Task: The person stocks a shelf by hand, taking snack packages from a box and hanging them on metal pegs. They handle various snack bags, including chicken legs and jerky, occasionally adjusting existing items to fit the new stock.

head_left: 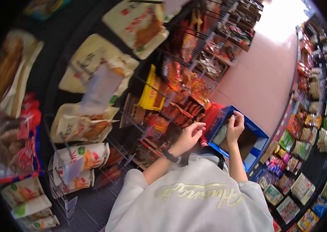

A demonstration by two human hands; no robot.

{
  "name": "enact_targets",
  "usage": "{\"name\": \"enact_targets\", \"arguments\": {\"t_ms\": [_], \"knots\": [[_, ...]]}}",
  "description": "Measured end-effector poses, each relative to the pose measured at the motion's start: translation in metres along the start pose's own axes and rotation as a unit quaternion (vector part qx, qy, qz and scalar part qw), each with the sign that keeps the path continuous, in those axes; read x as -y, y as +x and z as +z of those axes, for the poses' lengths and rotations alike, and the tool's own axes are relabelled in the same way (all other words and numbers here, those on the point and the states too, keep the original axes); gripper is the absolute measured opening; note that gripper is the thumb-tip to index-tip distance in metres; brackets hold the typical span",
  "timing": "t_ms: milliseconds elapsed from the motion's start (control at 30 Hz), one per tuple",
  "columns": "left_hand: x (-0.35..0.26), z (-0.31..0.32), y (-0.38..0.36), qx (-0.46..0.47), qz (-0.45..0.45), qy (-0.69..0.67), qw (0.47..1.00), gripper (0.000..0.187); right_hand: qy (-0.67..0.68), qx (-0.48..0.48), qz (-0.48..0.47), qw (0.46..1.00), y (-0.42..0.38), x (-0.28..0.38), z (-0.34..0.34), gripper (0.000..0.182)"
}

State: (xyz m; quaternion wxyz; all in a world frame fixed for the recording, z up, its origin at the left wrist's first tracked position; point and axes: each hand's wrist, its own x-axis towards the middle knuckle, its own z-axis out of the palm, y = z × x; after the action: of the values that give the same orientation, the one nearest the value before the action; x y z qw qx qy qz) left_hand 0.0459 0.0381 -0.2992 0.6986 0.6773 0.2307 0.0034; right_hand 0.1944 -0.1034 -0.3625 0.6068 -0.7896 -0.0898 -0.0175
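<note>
My left hand (189,136), with a dark band (169,155) on its wrist, is held out in front of me, its fingers loosely bent and nothing visible in them. It is near the hanging red snack packs. My right hand (235,127) is raised over a blue cardboard box (257,133), thumb and fingers apart and bare. Inside the box, a pale packet (220,134) shows at the left side. A red item (211,118) sits just beyond my left hand, beside the box.
Racks on the left hold cream snack bags (96,65), a yellow pack (152,92) and red packs (183,112). Open cartons (221,50) line the far left. Pink floor tiles (266,77) run down the aisle. Shelves of small packets (302,187) curve along the right.
</note>
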Motion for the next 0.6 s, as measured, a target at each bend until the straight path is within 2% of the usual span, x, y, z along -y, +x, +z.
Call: {"name": "enact_targets", "arguments": {"t_ms": [100,167,233,300,367,500,533,600], "knots": [[-0.027,-0.039,-0.022,-0.132,0.069,-0.073,0.986,0.023,0.040,0.067,-0.082,0.994,0.003,0.065,0.043,0.016],[-0.039,-0.066,-0.032,-0.233,0.155,-0.040,0.959,0.023,0.069,0.178,-0.189,0.963,0.001,0.113,0.077,0.016],[-0.047,-0.090,-0.037,-0.338,0.219,-0.022,0.915,0.027,0.170,0.330,-0.124,0.920,-0.008,0.145,0.115,0.017],[-0.062,-0.109,-0.034,-0.429,0.304,0.031,0.850,0.036,0.218,0.368,-0.142,0.892,-0.009,0.194,0.151,0.020],[-0.075,-0.127,-0.036,-0.495,0.310,0.143,0.799,0.043,0.282,0.416,-0.111,0.857,-0.002,0.219,0.192,0.024],[-0.100,-0.150,-0.024,-0.576,0.325,0.226,0.715,0.054,0.265,0.394,-0.173,0.863,0.009,0.247,0.244,0.028],[-0.101,-0.155,-0.021,-0.571,0.326,0.237,0.715,0.064,0.255,0.371,-0.192,0.872,0.011,0.243,0.256,0.029],[-0.102,-0.163,-0.012,-0.590,0.341,0.217,0.699,0.069,0.242,0.332,-0.212,0.887,0.014,0.239,0.270,0.029]]}}
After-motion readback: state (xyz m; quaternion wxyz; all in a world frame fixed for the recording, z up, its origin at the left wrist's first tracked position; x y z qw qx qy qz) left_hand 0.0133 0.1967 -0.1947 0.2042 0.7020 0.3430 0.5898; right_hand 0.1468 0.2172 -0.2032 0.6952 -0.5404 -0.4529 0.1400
